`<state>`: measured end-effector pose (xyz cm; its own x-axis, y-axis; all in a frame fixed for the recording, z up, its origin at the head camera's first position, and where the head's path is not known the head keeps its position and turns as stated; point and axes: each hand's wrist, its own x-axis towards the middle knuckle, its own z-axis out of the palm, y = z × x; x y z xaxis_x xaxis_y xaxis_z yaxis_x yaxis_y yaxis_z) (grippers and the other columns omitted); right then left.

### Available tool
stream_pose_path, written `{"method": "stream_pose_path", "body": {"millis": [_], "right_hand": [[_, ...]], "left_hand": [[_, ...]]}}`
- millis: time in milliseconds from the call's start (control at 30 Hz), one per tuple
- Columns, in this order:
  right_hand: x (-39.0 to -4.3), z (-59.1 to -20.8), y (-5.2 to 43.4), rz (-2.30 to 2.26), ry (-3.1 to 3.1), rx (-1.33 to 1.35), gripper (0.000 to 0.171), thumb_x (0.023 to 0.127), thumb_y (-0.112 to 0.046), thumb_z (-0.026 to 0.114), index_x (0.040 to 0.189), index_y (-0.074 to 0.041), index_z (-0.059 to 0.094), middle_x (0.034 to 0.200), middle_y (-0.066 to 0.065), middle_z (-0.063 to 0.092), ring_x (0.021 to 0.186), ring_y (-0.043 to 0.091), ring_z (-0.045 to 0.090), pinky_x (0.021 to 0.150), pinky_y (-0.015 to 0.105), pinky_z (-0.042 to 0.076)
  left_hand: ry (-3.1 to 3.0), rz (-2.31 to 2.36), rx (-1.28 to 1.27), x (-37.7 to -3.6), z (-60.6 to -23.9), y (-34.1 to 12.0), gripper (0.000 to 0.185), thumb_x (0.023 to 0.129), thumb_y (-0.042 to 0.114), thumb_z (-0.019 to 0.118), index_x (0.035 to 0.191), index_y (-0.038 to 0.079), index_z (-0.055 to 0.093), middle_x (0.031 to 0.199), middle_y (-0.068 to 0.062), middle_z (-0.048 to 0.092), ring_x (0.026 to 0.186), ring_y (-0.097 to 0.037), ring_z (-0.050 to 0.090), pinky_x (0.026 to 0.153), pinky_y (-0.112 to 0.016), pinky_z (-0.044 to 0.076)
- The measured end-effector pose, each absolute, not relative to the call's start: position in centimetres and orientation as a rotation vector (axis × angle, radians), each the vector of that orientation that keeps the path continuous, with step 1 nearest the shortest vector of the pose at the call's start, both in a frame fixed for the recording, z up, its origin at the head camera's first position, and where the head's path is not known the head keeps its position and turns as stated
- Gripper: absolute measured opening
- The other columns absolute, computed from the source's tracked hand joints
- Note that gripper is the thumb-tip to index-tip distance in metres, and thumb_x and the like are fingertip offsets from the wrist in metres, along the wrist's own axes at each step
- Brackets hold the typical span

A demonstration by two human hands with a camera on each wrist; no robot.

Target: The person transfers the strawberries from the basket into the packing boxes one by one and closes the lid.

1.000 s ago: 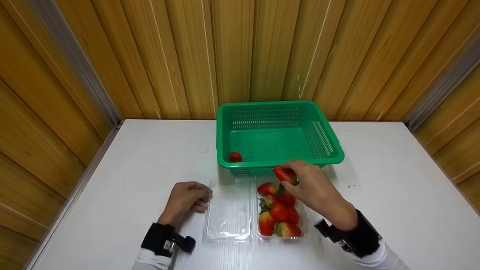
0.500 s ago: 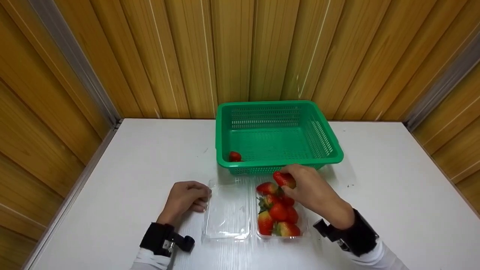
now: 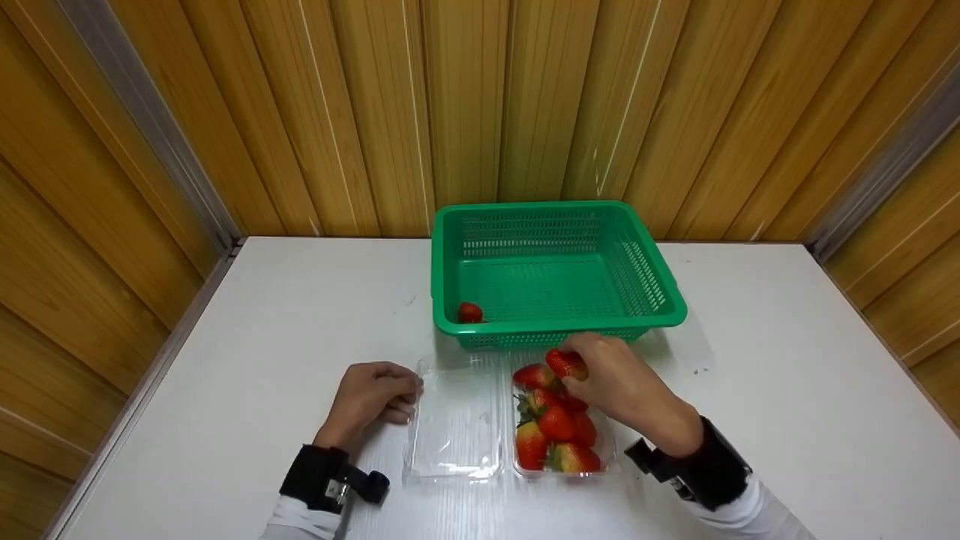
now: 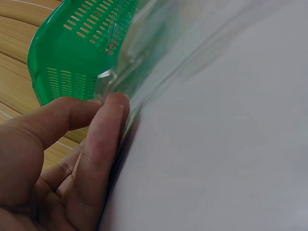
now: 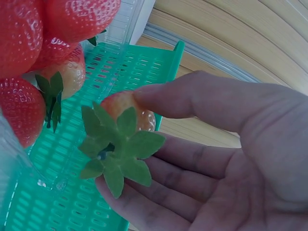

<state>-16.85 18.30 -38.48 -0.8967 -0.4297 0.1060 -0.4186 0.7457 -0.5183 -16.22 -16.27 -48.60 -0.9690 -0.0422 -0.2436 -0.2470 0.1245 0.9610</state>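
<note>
A: Starting with the biggest thing, the white table (image 3: 247, 337) carries a green basket (image 3: 637, 232) at the back, with 1 strawberry in the basket (image 3: 470, 312) at its near-left corner.

B: And nearer the person?

A: A clear clamshell (image 3: 455, 420) lies open just in front of the basket, lid half bare, tray half holding several berries (image 3: 556, 435).

B: Which hand is on the fruit?

A: The right hand (image 3: 626, 386). Its thumb and fingers pinch a held strawberry (image 3: 566, 363) above the tray's far end, just short of the basket's near wall. In the wrist view its leafy cap (image 5: 118, 149) faces the camera, so its long axis seems to point toward the basket.

B: So what stands in the way?

A: Only that near wall, I'd judge. The left hand (image 3: 371, 397) is further off, fingers curled, pinching the lid's edge (image 4: 113, 79).
</note>
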Motion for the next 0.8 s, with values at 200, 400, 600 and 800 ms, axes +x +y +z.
{"method": "stream_pose_path", "body": {"millis": [200, 400, 600, 800], "right_hand": [[-16.90, -38.67, 18.19, -0.829, 2.911, -0.708, 0.026, 0.086, 0.005, 0.082, 0.110, 0.004, 0.071, 0.098, 0.010, 0.068, 0.088, 0.027, 0.063, 0.080, 0.043, 0.064], [-16.84, -38.89, 18.17, -0.819, 2.908, -0.752, 0.026, 0.085, 0.004, 0.083, 0.109, 0.003, 0.072, 0.097, 0.008, 0.068, 0.086, 0.025, 0.062, 0.079, 0.042, 0.062], [-16.80, -39.03, 18.03, -0.815, 2.893, -0.718, 0.028, 0.086, 0.004, 0.083, 0.112, 0.004, 0.074, 0.097, 0.007, 0.068, 0.086, 0.024, 0.060, 0.076, 0.039, 0.061], [-16.98, -39.19, 17.98, -0.788, 2.889, -0.689, 0.028, 0.086, 0.004, 0.083, 0.113, 0.004, 0.073, 0.096, 0.007, 0.066, 0.086, 0.025, 0.058, 0.076, 0.038, 0.059]], "left_hand": [[2.232, 1.962, -0.294, -16.22, -48.52, -16.23, 0.015, 0.088, 0.003, 0.075, 0.100, -0.005, 0.077, 0.078, -0.014, 0.073, 0.059, -0.017, 0.069, 0.058, -0.032, 0.065], [2.237, 1.960, -0.290, -16.22, -48.52, -16.24, 0.015, 0.088, 0.004, 0.076, 0.101, -0.005, 0.077, 0.079, -0.014, 0.073, 0.060, -0.018, 0.069, 0.059, -0.032, 0.065], [2.221, 1.982, -0.261, -16.13, -48.65, -16.32, 0.018, 0.090, 0.006, 0.077, 0.102, -0.007, 0.077, 0.079, -0.013, 0.072, 0.060, -0.018, 0.069, 0.059, -0.033, 0.065], [2.225, 1.990, -0.254, -16.03, -48.63, -16.37, 0.017, 0.090, 0.006, 0.076, 0.102, -0.006, 0.077, 0.079, -0.014, 0.072, 0.060, -0.018, 0.069, 0.060, -0.033, 0.065]]}}
